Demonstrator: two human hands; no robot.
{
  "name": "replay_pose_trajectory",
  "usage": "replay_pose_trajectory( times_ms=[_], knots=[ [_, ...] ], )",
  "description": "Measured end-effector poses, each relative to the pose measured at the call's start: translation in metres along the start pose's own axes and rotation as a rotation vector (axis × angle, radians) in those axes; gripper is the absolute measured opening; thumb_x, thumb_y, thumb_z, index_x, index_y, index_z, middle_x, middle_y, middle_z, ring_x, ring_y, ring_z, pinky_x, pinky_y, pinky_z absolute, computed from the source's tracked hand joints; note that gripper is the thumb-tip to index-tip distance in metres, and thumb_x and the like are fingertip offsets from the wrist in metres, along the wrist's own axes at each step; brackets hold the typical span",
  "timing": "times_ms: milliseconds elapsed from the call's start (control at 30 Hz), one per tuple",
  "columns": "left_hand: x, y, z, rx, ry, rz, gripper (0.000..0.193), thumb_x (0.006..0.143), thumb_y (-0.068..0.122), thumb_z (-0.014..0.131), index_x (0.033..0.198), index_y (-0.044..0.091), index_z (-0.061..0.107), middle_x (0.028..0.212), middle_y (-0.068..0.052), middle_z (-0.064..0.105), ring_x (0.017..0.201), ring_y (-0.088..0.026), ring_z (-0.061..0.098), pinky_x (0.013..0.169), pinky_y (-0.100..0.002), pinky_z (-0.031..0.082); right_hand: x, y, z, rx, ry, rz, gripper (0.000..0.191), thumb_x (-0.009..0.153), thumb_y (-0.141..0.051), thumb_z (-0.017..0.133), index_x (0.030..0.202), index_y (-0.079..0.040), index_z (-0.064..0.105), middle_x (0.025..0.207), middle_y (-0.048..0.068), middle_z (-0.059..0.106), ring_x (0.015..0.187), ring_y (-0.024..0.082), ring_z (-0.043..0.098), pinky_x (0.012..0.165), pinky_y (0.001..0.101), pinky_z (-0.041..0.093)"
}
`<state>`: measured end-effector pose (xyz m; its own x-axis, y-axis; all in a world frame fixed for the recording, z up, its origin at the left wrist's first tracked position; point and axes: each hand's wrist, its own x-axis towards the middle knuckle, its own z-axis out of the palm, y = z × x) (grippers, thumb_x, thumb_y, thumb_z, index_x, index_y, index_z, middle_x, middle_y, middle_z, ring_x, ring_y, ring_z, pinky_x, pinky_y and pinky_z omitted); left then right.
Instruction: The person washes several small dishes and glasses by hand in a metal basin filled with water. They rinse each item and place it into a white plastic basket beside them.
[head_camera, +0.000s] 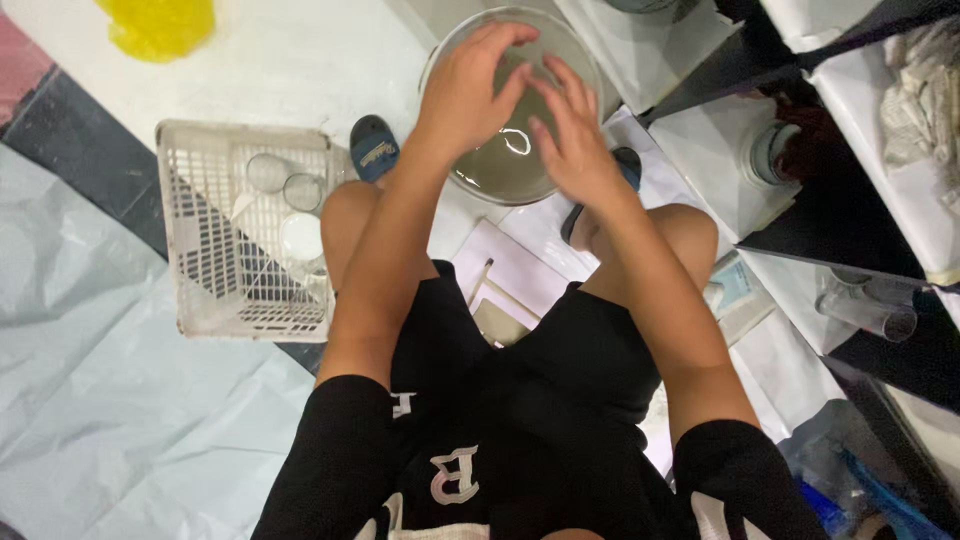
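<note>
The bowl (585, 60) is round, clear glass, and it stands on the floor in front of the person's knees, between two dark slippers. It holds cloudy grey-brown water that shines a little in the middle. The left hand (462, 90) hangs over the bowl with its fingers bent down and close together, the tips at the far rim. The right hand (572, 140) is just beside it, fingers spread a little over the water. I cannot tell if they hold anything. A white plastic basket (190, 240) with small glass cups stands near on the left.
</note>
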<state>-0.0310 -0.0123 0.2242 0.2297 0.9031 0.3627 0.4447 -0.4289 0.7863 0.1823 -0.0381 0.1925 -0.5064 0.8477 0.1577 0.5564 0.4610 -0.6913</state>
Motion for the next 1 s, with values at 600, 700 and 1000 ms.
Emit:
replay_pose_trajectory(
  times_ms=[600,700,1000],
  knots=[
    [-0.004,-0.055,0.069,0.195,-0.306,-0.195,0.039,0.089,0.020,0.071,0.126,0.009,0.063,0.121,-0.015,0.066,0.102,-0.037,0.068,0.082,-0.047,0.055,0.108,0.200,-0.009,-0.292,0.232,0.385,0.028,0.105,-0.019,0.059,0.121,0.002,0.068,0.137,0.028,0.058,0.118,0.049,0.058,0.099,0.0541,0.046],
    [0.003,-0.057,0.063,0.218,-0.315,-0.248,0.035,0.092,0.022,0.072,0.125,0.012,0.063,0.121,-0.011,0.068,0.104,-0.035,0.069,0.085,-0.046,0.056,0.111,0.206,-0.009,-0.326,0.176,0.402,0.023,0.106,-0.015,0.055,0.117,0.000,0.069,0.119,0.028,0.066,0.105,0.049,0.064,0.091,0.0555,0.050],
    [0.001,-0.063,0.056,0.206,-0.267,-0.192,0.039,0.090,0.020,0.074,0.126,0.011,0.062,0.120,-0.013,0.068,0.107,-0.038,0.068,0.085,-0.047,0.056,0.093,0.226,-0.014,-0.294,0.308,0.231,0.023,0.095,0.006,0.052,0.111,0.003,0.068,0.099,0.025,0.071,0.096,0.046,0.066,0.082,0.0533,0.052]
  ],
)
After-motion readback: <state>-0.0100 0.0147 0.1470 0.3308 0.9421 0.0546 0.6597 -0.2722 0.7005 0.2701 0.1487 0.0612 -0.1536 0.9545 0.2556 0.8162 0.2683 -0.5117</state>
